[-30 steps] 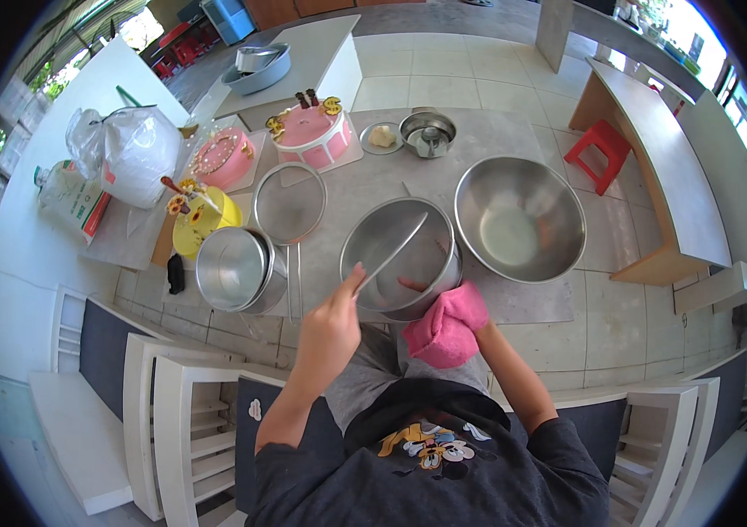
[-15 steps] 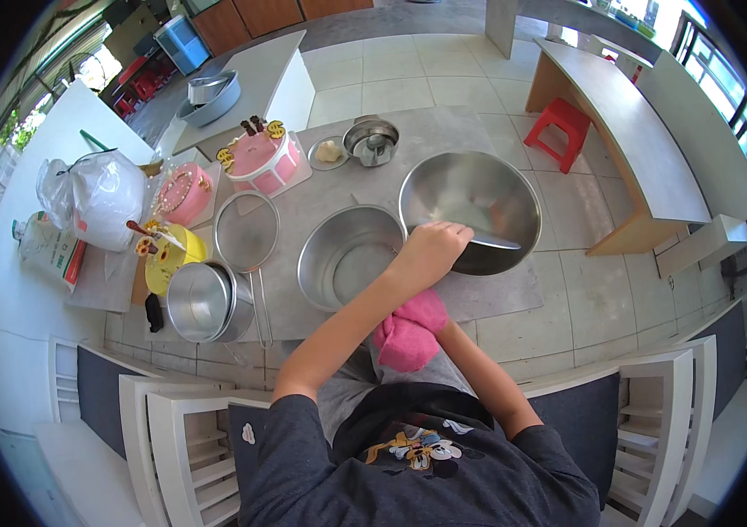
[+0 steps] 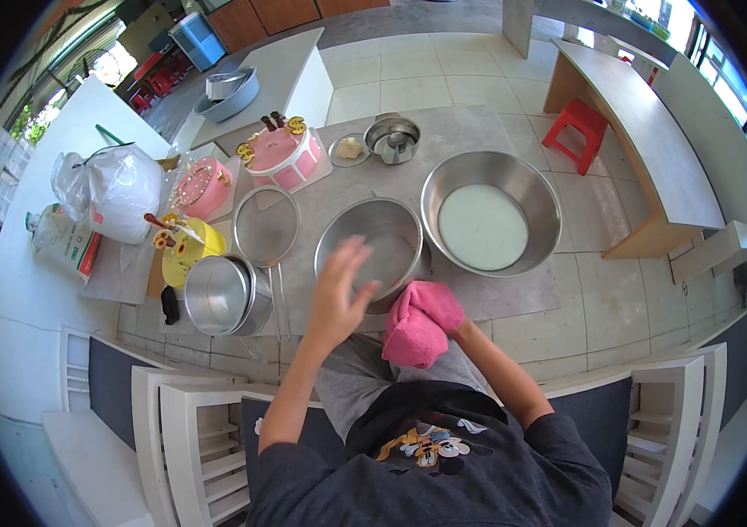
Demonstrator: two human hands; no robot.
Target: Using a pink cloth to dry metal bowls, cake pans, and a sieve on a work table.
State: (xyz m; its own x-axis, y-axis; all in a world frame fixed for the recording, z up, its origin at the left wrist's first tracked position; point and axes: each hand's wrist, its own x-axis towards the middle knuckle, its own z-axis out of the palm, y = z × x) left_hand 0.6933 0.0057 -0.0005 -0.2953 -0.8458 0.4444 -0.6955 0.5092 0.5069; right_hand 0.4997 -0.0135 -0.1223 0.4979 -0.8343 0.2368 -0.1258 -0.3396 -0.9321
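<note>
My left hand [image 3: 339, 294] hovers at the near left rim of a deep steel pot [image 3: 328, 230]. Its thumb stands apart from the fingers, and I see nothing in it. A bundled pink cloth [image 3: 422, 323] covers my right hand, close to the pot's near right side; the fingers are hidden under it. Whether the cloth touches the pot I cannot tell. Beside the pot, on the right, stands a wide steel bowl [image 3: 538, 198] holding milky, pale liquid [image 3: 482, 227]. A round mesh strainer [image 3: 266, 227] lies to the left, its long handle pointing toward me.
Nested steel pots [image 3: 220, 294] stand at the table's near left. Behind them are a yellow cake [image 3: 191, 250] and pink cakes [image 3: 286, 158]. Small steel bowls [image 3: 394, 139] and a saucer [image 3: 349, 149] sit at the far edge. A red stool [image 3: 577, 132] is beyond.
My left hand has come back from over the wide bowl to the pot's left side, its fingers now spread. The grey flat edge by its fingers no longer shows. The view has shifted slightly.
</note>
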